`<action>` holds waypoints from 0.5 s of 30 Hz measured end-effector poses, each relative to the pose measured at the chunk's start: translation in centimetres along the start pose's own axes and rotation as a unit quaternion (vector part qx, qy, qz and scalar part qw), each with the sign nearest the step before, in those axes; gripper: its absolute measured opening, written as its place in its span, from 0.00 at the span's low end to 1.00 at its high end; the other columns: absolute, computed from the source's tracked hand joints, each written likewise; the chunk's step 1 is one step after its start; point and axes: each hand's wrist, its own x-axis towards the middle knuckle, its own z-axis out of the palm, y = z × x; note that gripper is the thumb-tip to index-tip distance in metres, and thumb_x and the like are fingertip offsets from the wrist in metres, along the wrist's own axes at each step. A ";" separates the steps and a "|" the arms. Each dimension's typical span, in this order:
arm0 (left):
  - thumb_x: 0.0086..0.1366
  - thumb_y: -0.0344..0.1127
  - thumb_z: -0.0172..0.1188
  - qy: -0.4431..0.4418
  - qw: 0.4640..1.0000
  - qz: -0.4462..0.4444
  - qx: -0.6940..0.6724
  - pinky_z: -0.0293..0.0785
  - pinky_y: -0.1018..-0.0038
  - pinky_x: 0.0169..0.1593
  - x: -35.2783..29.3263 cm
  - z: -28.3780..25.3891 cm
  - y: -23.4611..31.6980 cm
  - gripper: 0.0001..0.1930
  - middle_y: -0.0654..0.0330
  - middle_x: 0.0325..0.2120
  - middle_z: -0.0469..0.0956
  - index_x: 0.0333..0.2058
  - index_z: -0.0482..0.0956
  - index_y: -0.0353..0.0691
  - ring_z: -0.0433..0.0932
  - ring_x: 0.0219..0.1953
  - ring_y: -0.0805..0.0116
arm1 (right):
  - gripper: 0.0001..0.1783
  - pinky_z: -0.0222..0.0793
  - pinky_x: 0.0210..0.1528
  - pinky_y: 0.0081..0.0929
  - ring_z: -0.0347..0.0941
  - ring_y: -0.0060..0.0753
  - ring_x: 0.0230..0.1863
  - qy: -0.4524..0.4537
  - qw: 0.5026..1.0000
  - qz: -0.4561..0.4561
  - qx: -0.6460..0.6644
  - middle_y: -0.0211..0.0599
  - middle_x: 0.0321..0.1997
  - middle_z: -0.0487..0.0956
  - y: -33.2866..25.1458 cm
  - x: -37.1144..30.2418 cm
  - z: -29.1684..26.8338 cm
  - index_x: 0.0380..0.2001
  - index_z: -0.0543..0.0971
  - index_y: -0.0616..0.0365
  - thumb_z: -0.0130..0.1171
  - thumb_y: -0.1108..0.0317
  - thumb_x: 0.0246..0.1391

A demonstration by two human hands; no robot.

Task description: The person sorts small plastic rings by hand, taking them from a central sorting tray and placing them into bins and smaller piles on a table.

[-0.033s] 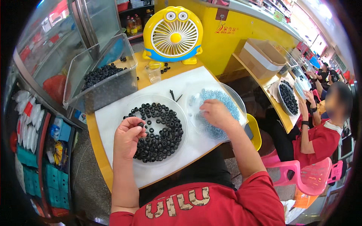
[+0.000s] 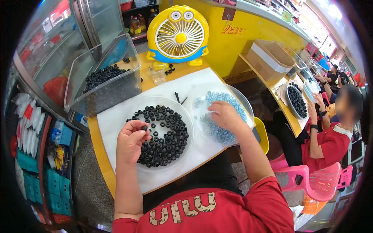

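Observation:
Between the thumb and fingers of my left hand [image 2: 133, 138] is a small black ring-shaped piece [image 2: 144, 128]. It is held above the left edge of a round clear tray [image 2: 189, 120], where many loose black ring-shaped pieces [image 2: 171, 149] lie. My right hand [image 2: 226, 115] hangs over a second round clear tray [image 2: 248, 108] to the right, which holds a spread of tiny pale-blue, shiny pieces [image 2: 219, 134]. The right fingers are curled together at the tips; whatever they pinch is too small to make out.
Behind the left tray, a clear bin [image 2: 112, 91] holds more black pieces. A clear cup [image 2: 158, 75], two thin black tools [image 2: 180, 99] and a yellow fan [image 2: 179, 37] stand or lie farther back. A yellow bucket [image 2: 262, 136] is right of the table; a co-worker [image 2: 326, 139] sits beyond.
My right hand has shifted slightly to the right over the blue pieces. My left hand keeps its hold on the black ring-shaped piece.

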 end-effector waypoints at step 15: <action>0.51 0.20 0.50 -0.008 1.000 -0.008 -0.026 0.74 0.78 0.33 0.2 0.2 -0.4 0.07 0.57 0.30 0.74 0.31 0.70 0.36 0.74 0.28 0.72 | 0.07 0.67 0.37 0.41 0.71 0.51 0.35 -0.007 0.985 0.093 -0.145 0.50 0.29 0.74 -0.1 4.2 2.5 0.26 0.73 0.59 0.50 0.72 0.39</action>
